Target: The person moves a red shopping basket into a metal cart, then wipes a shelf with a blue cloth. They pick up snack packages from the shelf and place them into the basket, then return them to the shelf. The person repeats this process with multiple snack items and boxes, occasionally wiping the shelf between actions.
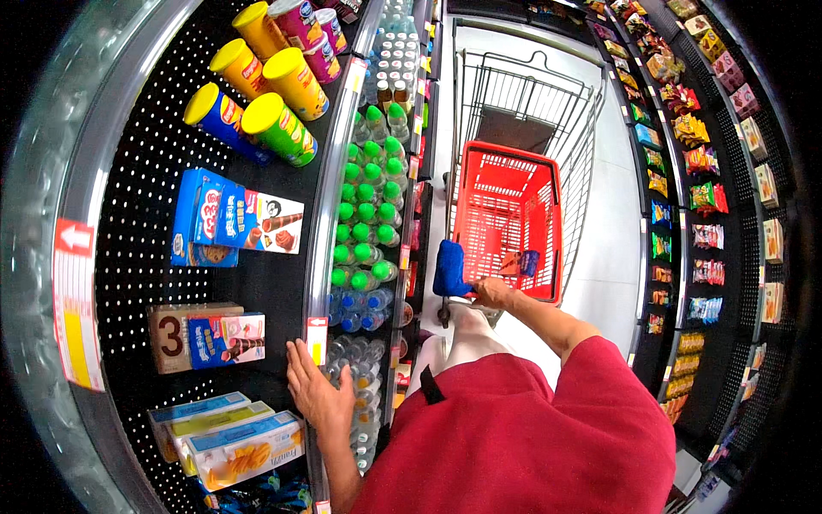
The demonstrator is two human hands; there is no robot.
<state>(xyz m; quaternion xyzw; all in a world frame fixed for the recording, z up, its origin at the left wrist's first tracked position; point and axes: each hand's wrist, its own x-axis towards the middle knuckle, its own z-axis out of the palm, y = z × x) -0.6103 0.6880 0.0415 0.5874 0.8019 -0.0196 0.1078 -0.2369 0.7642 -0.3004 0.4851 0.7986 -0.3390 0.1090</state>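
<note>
My left hand [324, 396] rests against the front edge of the shelf on the left, fingers stretched and holding nothing. Just beyond its fingertips is a red and white price tag [317, 340]. My right hand [491, 293] is closed round the handle of the shopping cart [527, 79], beside a blue cover [449, 270] on that handle. The bar inside the fist is mostly hidden. A red plastic basket [555, 206] sits on the cart just past this hand, and a small blue and red packet [520, 263] lies in it.
The left shelf holds snack cans [279, 128], blue wafer boxes [244, 214], a brown box [171, 338] and pastry boxes [244, 450]. Green-capped bottles [366, 212] stand on a lower shelf. Snack bags [706, 197] line the right shelves, across a white floor [599, 223].
</note>
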